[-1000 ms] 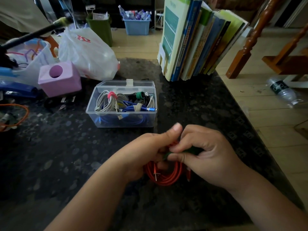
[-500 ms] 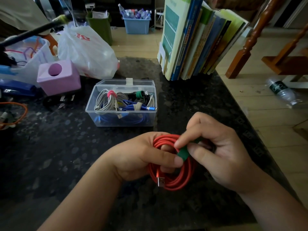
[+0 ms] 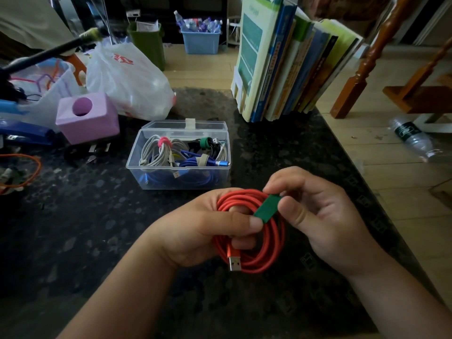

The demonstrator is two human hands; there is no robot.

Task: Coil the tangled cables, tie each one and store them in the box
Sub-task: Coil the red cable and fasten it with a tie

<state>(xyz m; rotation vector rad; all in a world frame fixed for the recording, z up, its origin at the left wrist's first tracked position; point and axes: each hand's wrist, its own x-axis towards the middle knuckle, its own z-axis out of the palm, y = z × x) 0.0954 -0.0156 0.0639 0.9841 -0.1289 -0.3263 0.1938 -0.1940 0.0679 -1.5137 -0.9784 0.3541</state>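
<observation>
A coiled red cable (image 3: 271, 243) with a metal USB plug hanging at its bottom is held above the dark table. My left hand (image 3: 203, 231) grips the coil, thumb pressed near a green tie strap (image 3: 266, 208). My right hand (image 3: 318, 216) pinches the green strap between thumb and forefinger across the coil's top right. Just beyond stands the clear plastic box (image 3: 137, 165), lid open, holding tied white, blue and black cables.
A purple block (image 3: 88, 118) and a white plastic bag (image 3: 129, 79) sit at the back left, an orange cable (image 3: 27, 172) at the left edge. A row of upright books (image 3: 288, 62) stands at the back right. The table edge (image 3: 362, 167) runs down the right.
The coil has been turned up from under my hands so its loops face the camera. The green strap now lies flat across the coil instead of hidden between my fingers.
</observation>
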